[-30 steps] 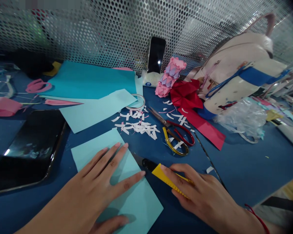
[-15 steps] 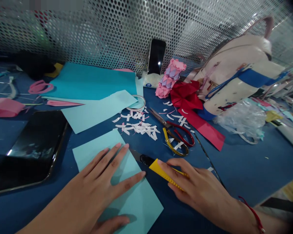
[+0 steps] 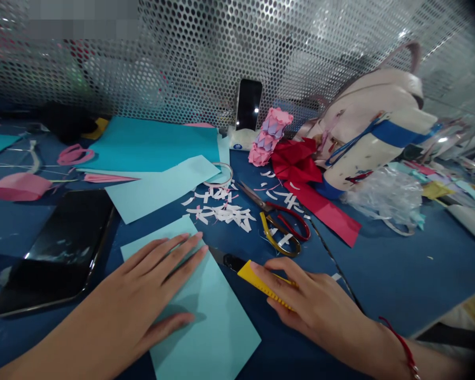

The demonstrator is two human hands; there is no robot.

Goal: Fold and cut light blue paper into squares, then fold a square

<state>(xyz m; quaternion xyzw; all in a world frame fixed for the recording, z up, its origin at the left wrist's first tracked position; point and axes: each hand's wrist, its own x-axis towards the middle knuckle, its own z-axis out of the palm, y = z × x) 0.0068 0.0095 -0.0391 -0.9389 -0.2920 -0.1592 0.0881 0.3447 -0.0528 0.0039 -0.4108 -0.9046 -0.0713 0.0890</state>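
No text, brand or number is showing clearly enough to read: the small blue mark on the white stand under the upright phone is appearing only as a blur, and the yellow utility knife is showing no legible marking.

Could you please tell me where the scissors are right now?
In the head view, the scissors lie just right of centre, beyond the right hand, between the white paper scraps and the red paper strip.
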